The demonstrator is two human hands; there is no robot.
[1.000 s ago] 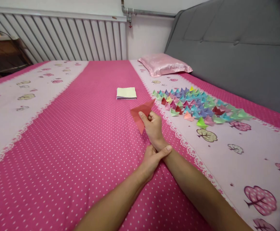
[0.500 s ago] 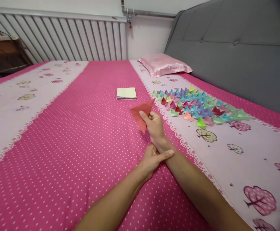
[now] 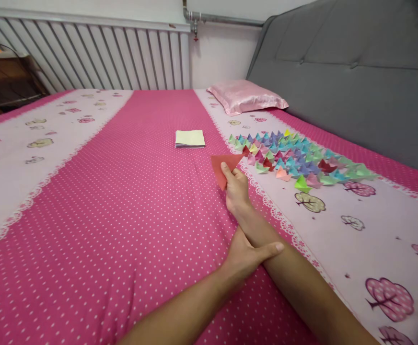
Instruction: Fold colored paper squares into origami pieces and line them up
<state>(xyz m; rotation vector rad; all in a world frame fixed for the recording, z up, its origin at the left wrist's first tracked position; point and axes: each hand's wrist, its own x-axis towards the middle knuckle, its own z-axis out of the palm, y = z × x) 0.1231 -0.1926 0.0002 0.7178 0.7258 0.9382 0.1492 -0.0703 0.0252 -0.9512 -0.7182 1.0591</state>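
Observation:
My right hand [image 3: 236, 191] pinches a folded red paper piece [image 3: 223, 167] and holds it out over the pink dotted bedspread [image 3: 122, 206], close to the near edge of the rows of small coloured folded paper pieces [image 3: 295, 160]. My left hand [image 3: 248, 256] rests against the underside of my right forearm, thumb laid across it, holding no object. A small stack of pale yellow paper sheets [image 3: 190, 138] lies flat on the bed beyond the red piece.
A pink satin pillow [image 3: 247, 96] lies at the head of the bed by the grey padded headboard [image 3: 356, 81]. A white ribbed radiator [image 3: 87, 60] runs along the far wall. Dark wooden furniture [image 3: 4, 81] stands at the far left.
My right hand has moved forward and to the right with the red paper, nearer the coloured pieces. My left hand has slid from the right wrist back along the forearm.

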